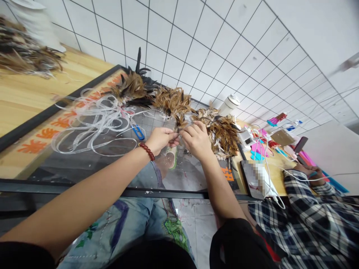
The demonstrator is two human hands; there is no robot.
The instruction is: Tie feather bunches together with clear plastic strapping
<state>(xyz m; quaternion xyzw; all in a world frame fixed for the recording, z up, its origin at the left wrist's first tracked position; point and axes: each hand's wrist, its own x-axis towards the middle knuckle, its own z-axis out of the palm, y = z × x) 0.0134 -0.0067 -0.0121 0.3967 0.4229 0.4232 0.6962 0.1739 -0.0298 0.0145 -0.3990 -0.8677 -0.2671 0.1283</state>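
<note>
My left hand (162, 140), with a dark red bead bracelet at the wrist, pinches the base of a small brown feather bunch (180, 122). Close against it, my right hand (197, 139) has its fingers curled round the same base, back of the hand toward me. Exactly what lies between the fingertips is hidden. Behind both hands, brown feather piles (171, 100) run along the back of the dark glass-topped table (190, 179). More brown feathers (224, 136) lie to the right. Left of my hands are a loose coil of clear ribbon (92, 123) and blue thread snips (137, 132).
A white lidded cup (229, 104) stands behind the right feathers. A phone or tablet (252, 179) with white cables (268, 168) lies at the table's right edge. A person in a plaid shirt (308, 213) sits to the right. More feathers (25, 52) lie far left.
</note>
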